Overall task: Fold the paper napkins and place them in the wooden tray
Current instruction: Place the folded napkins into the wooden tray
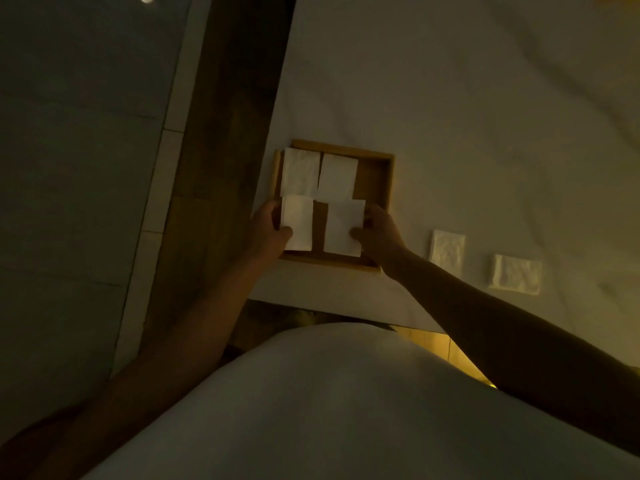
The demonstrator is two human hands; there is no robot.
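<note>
Pale garment: white rounded cloth of the person's torso fills the bottom of the view, with both bare forearms reaching forward past it.
Left hand: the left hand is at the near-left corner of the tray; its thumb lies on top of the near-left napkin and its fingers curl round that napkin's left edge, pinching it.
Right hand: the right hand mirrors it, thumb pressed on the near-right napkin's lower corner, fingers curled at its right edge.
Wooden tray: a square, light-brown wooden tray with a low rim sits on the cloth near its left edge.
Near-left napkin: a white folded rectangular paper napkin, smooth, over the tray's near-left part; whether it rests on the tray floor I cannot tell.
Near-right napkin: a white folded paper napkin, just beside the first, with a strip of tray floor between them.
Far-left napkin: a white crinkled folded napkin lies in the far-left part.
Far-right napkin: a white folded napkin lies beside it.
First loose napkin: a white textured napkin lies on the cloth, right of the tray.
Second loose napkin: another white one lies further right.
White cloth: a wrinkled white sheet covers the surface.
Dark wooden strip: a brown plank runs along the cloth's left side.
</note>
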